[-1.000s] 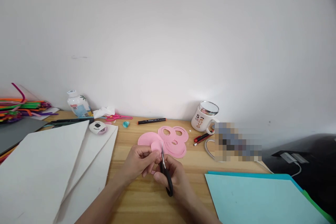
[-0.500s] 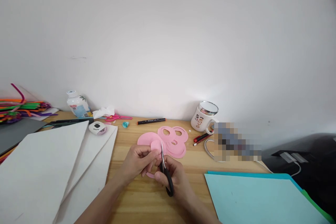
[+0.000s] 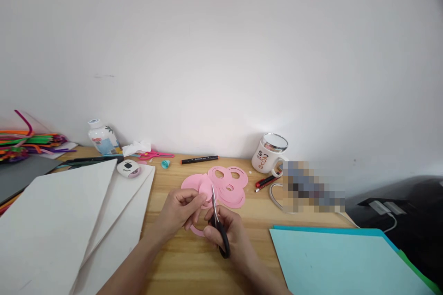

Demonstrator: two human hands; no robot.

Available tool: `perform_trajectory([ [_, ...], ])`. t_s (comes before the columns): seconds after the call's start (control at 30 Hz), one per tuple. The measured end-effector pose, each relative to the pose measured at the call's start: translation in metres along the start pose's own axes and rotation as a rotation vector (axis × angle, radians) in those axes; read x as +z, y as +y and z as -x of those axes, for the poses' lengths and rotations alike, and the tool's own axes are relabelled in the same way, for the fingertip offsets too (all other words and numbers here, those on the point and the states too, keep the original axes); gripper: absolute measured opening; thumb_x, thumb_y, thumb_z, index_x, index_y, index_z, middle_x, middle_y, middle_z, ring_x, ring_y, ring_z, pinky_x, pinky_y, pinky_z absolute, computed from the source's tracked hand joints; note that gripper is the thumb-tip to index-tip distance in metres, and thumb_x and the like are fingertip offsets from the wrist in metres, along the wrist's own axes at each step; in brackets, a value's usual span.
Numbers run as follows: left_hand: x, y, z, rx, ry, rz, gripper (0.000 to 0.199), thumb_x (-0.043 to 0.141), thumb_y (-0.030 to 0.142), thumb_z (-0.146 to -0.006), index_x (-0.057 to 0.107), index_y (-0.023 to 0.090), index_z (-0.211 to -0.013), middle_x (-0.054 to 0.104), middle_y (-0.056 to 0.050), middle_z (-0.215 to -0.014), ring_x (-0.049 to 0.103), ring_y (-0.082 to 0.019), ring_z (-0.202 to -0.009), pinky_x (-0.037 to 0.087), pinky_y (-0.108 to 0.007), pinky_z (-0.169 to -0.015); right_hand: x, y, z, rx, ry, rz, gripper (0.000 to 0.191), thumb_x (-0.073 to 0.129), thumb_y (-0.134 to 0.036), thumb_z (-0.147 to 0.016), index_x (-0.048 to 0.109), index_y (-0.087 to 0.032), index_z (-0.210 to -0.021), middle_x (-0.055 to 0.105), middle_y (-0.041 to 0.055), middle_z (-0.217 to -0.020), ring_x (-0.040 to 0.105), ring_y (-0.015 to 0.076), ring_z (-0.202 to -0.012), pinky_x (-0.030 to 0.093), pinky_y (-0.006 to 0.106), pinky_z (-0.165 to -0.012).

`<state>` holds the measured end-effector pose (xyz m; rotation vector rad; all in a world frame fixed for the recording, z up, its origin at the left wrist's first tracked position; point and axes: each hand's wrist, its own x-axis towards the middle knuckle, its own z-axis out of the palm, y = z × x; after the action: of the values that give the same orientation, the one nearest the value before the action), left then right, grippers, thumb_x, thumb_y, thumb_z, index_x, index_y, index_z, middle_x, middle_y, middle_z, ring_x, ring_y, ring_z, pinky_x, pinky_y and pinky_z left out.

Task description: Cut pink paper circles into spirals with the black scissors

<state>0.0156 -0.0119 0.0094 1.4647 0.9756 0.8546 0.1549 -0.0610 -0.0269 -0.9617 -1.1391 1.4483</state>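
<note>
My left hand (image 3: 183,209) pinches a small pink paper piece (image 3: 205,188) with a rounded edge. Black-handled scissors (image 3: 220,235) sit in my right hand (image 3: 232,233), their blades pointing away from me beside the right edge of that piece. The blades look nearly closed. Just beyond lie pink paper cutouts (image 3: 237,198), several of them rounded with holes in the middle. Below my fingers a curved pink strip (image 3: 198,232) shows, partly hidden by the hands.
White sheets (image 3: 65,212) cover the left; turquoise sheets (image 3: 332,258) lie at right. Along the wall stand a white bottle (image 3: 104,138), pink scissors (image 3: 157,154), a black marker (image 3: 200,160) and a mug (image 3: 269,154). A red pen (image 3: 266,180) rests by the mug. Pipe cleaners (image 3: 31,140) are far left.
My left hand has shifted slightly left with the pink piece, so a little more space shows between the piece and the blades. My right hand and the scissors stay almost still.
</note>
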Motion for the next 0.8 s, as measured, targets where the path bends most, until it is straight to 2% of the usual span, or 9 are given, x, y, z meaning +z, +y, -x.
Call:
perform_trajectory([
  [0.67, -0.0006, -0.0039, -0.0015, 0.055, 0.136, 0.056, 0.041, 0.056, 0.042, -0.077, 0.046, 0.014, -0.049, 0.046, 0.006, -0.038, 0.032, -0.002, -0.026, 0.022, -0.014, -0.028, 0.0010, -0.0013, 0.0004, 0.053, 0.012, 0.010, 0.038, 0.074, -0.043, -0.058, 0.049, -0.017, -0.070, 0.044, -0.0096, -0.042, 0.034, 0.0044, -0.034, 0.025, 0.016, -0.034],
  [0.8, 0.0010, 0.0002, -0.0013, 0.059, 0.104, 0.054, 0.038, 0.056, 0.044, -0.076, 0.049, 0.015, -0.053, 0.047, 0.006, -0.038, 0.033, -0.003, -0.026, 0.022, -0.014, -0.028, 0.0015, -0.0012, 0.0001, 0.054, 0.024, -0.003, 0.040, 0.073, -0.046, -0.058, 0.048, -0.017, -0.069, 0.044, -0.0095, -0.040, 0.035, 0.0047, -0.033, 0.024, 0.016, -0.033],
])
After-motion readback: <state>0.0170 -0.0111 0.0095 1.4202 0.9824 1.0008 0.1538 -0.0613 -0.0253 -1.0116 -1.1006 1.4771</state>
